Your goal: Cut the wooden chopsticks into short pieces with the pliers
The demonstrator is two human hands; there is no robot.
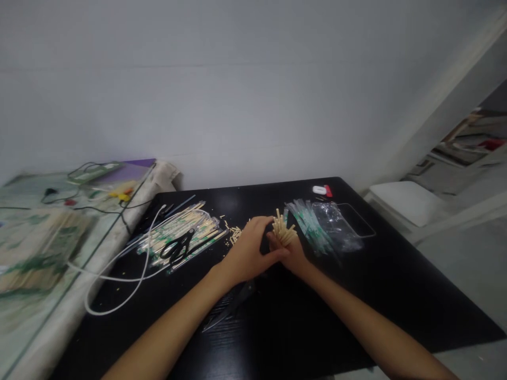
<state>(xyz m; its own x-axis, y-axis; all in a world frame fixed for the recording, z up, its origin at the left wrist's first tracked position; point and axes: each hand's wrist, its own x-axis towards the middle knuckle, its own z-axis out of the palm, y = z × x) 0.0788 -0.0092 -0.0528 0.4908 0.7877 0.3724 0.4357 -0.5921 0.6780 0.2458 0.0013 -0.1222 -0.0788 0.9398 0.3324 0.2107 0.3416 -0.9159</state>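
Observation:
Both my hands meet over the middle of a black table [356, 295]. My right hand [293, 255] is closed round a bundle of short wooden sticks [283, 229] whose ends stick up above the fingers. My left hand [249, 249] is curled against the same bundle from the left, fingers wrapped over it. A few loose short sticks [234, 234] lie on the table just left of my hands.
A pile of wrapped chopsticks [180, 236] with black scissors [179, 247] on top lies to the left, a white cable [130, 274] looping round it. Empty clear wrappers [320, 227] lie to the right. A dark blade [232, 309] lies under my left forearm. A glass-topped side table [59, 232] stands at far left.

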